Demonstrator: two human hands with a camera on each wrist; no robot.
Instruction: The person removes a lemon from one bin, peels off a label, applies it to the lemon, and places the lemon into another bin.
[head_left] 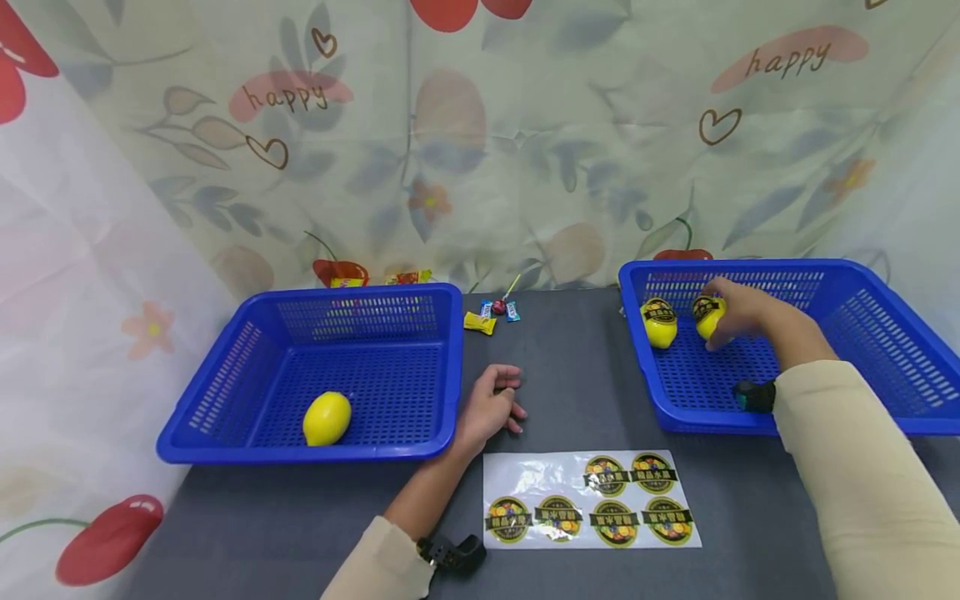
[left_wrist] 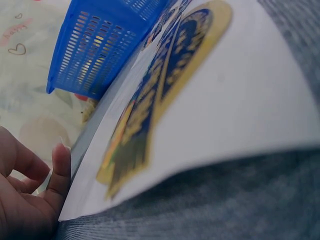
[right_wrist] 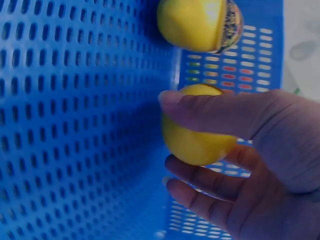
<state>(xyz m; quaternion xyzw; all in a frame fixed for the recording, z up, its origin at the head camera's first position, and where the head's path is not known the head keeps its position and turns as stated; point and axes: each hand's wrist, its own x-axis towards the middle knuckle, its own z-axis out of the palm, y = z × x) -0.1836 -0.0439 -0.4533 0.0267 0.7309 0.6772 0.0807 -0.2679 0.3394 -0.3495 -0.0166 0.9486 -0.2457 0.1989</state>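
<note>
Inside the right blue basket, my right hand (head_left: pixel 738 312) holds a lemon (head_left: pixel 707 321) bearing a round black-and-gold sticker. In the right wrist view, the thumb lies across this lemon (right_wrist: pixel 200 145) and the fingers are behind and below it. A second stickered lemon (head_left: pixel 660 325) sits to its left, near the basket's left wall. My left hand (head_left: pixel 491 408) is by the right edge of the left blue basket, its fingers loosely bent and holding nothing. Just in front of it lies a white sticker sheet (head_left: pixel 540 467) with several round labels. A plain lemon (head_left: pixel 327 418) lies in the left basket.
The left blue basket (head_left: pixel 315 454) and right blue basket (head_left: pixel 712 419) stand on a dark grey tabletop (head_left: pixel 562 375). Between them, toward the back, are a yellow-wrapped candy (head_left: pixel 480 323), small blue-wrapped candies and a red lollipop (head_left: pixel 498 307). A patterned curtain (head_left: pixel 517 167) hangs behind.
</note>
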